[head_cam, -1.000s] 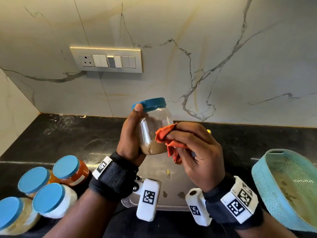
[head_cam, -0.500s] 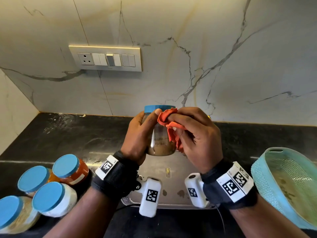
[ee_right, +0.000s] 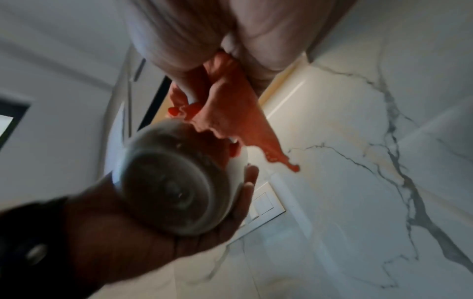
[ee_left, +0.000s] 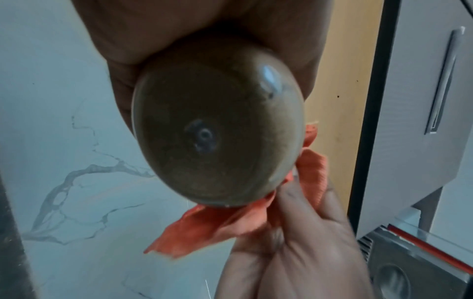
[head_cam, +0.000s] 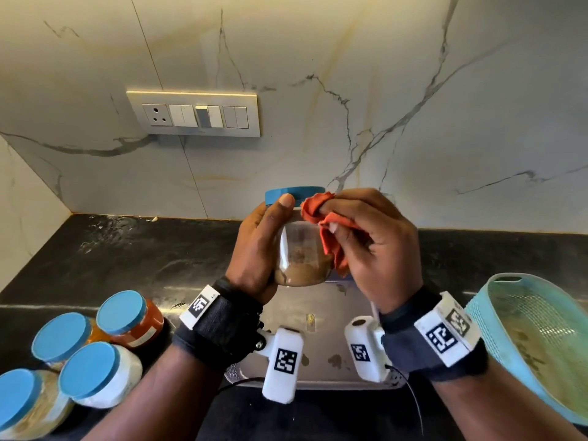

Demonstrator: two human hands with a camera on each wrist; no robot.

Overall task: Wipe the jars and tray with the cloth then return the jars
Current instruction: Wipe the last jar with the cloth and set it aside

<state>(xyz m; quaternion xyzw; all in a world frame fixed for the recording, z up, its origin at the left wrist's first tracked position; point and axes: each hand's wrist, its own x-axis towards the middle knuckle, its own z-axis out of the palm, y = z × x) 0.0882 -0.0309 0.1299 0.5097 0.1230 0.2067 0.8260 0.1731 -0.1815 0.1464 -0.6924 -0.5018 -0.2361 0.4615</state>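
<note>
Orange cloth (head_cam: 329, 232) is bunched in your right hand (head_cam: 377, 249), fingers curled round it, pressing it against the right side of the jar (head_cam: 300, 249) up near the blue lid (head_cam: 294, 195). Your left hand (head_cam: 259, 249) grips the jar from the left, thumb up along the side to the lid edge, fingers wrapped behind it. Jar is upright, held in the air above the steel tray (head_cam: 318, 313), brown powder settled in the bottom part, clear above. Left wrist view shows the jar base (ee_left: 217, 131) from below with the cloth (ee_left: 230, 222) tucked against its far side under your right fingers (ee_left: 302, 202); right wrist view is blurred but shows the same contact: cloth (ee_right: 230, 105) on the jar (ee_right: 179, 186), left palm (ee_right: 143, 232) cupping it. Tray sits on the black counter (head_cam: 111, 256) right in front of you, a few brown spots on it. Four other blue-lidded jars (head_cam: 95, 348) are clustered on the counter at your left, touching each other, off the tray. A teal basket (head_cam: 496, 313) sits tilted at your right, residue on its inside.
</note>
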